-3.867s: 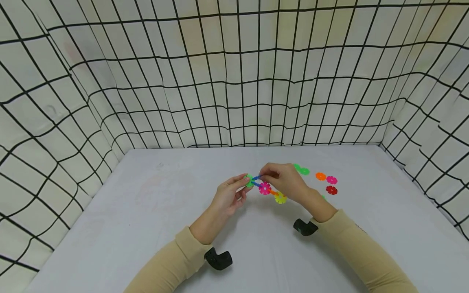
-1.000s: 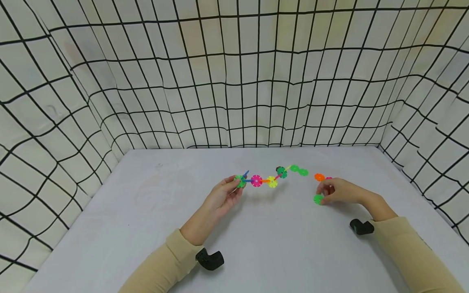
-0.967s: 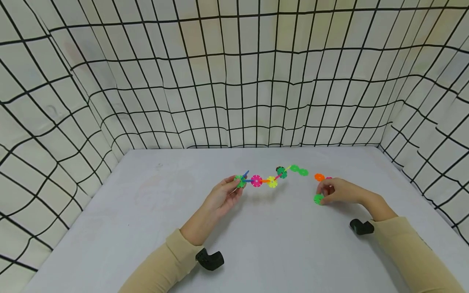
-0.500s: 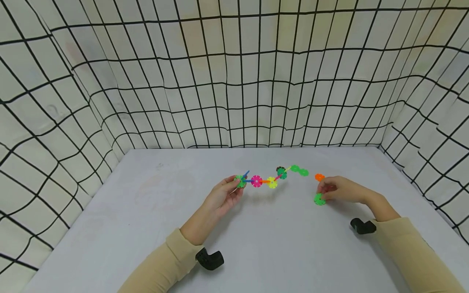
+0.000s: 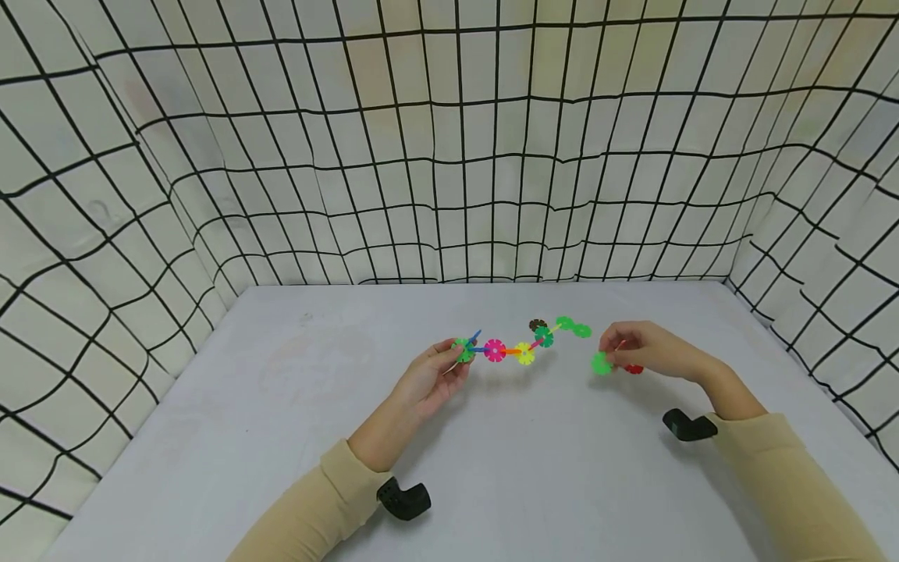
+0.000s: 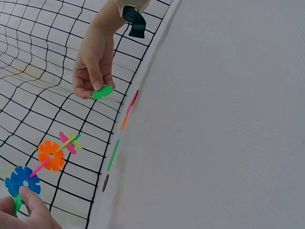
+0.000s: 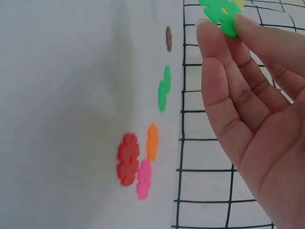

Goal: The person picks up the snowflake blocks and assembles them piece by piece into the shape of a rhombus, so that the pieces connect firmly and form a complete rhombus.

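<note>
My left hand [image 5: 435, 380] pinches a green notched flower disc [image 5: 462, 351] at the near end of a linked chain. In the head view the chain runs rightward through blue pieces, a pink disc [image 5: 495, 350], an orange piece, a yellow disc [image 5: 524, 353] and a dark green disc [image 5: 544, 337]. In the left wrist view a blue disc [image 6: 22, 180] and an orange disc [image 6: 51, 155] show close up. On the right, my right hand [image 5: 649, 347] pinches a separate light green disc [image 5: 602, 364] between thumb and fingertips, held above the table and apart from the chain.
Loose discs lie on the white table [image 5: 281, 421]: a brown one [image 5: 538, 324], light green ones [image 5: 581, 331], a red one [image 5: 634, 369], an orange one [image 7: 152, 142] and a pink one [image 7: 144, 179]. A black-grid netting wall [image 5: 477, 207] encloses the back and sides.
My right hand has left the chain, gone right and picked up the light green disc, lifting it over the last half second. My left hand has barely moved since one second ago.
</note>
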`<state>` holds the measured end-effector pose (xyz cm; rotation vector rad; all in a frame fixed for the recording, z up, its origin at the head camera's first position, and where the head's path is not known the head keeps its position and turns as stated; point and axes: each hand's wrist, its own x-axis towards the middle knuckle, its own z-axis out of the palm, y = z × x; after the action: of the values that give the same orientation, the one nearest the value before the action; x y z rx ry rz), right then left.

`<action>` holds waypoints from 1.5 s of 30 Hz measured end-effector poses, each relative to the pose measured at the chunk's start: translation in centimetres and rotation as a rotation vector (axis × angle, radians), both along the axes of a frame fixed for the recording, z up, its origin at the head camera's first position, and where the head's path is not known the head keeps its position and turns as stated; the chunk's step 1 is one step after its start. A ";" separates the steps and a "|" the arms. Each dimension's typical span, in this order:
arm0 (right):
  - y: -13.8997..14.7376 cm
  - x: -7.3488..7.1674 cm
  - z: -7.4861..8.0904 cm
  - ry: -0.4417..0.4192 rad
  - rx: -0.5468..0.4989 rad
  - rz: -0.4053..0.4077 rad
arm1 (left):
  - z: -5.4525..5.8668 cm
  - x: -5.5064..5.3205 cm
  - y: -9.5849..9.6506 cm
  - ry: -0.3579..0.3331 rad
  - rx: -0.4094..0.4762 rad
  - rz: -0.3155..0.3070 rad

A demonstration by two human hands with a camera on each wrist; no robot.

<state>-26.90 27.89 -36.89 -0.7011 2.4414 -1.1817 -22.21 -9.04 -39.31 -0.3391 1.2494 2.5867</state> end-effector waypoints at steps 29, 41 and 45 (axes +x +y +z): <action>-8.6 0.3 1.2 0.101 -0.494 -0.285 | 0.3 0.3 0.5 0.011 0.009 -0.055; -11.6 0.1 0.6 0.053 -0.497 -0.267 | 0.5 0.3 0.8 0.014 -0.003 -0.072; -12.3 -0.2 0.6 0.051 -0.496 -0.254 | 0.4 0.3 0.9 0.018 0.003 -0.065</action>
<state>-27.13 15.56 -36.31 -0.5596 2.3410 -1.9279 -21.90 -8.16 -38.88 -0.2712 1.2413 2.5424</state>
